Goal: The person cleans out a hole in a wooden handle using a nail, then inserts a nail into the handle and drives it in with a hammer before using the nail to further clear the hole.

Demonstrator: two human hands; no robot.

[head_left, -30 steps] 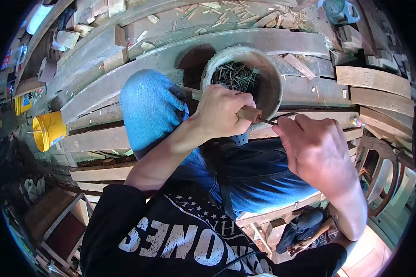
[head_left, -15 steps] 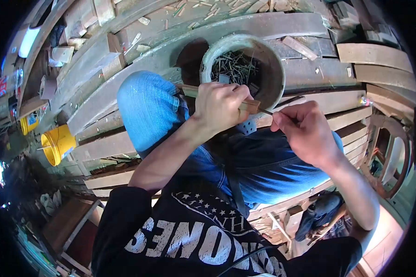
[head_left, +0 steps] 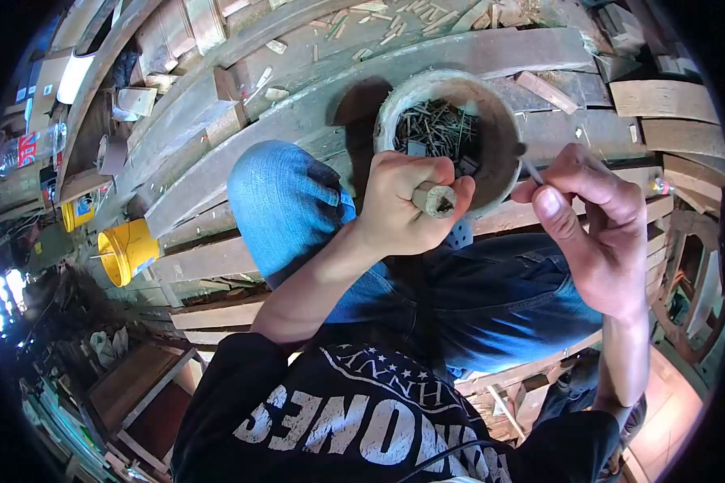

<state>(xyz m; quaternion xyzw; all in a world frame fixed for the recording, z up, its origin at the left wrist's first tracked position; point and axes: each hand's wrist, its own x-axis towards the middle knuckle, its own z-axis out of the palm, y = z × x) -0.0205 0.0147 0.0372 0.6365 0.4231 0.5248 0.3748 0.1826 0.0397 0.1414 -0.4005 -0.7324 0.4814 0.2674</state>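
- Two bare hands, well apart from each other.
- Left hand: fist clamped around wooden stick, end face up, dark hollow in it; stick just in front of round tub.
- Right hand: thumb and fingers pinching thin rod, dark tip pointing up-left, near tub's right rim, clear of stick.
- Tub holds nail-like pieces.
- Yellow bucket far left on planks.

Wooden piece largely invisible inside left grip
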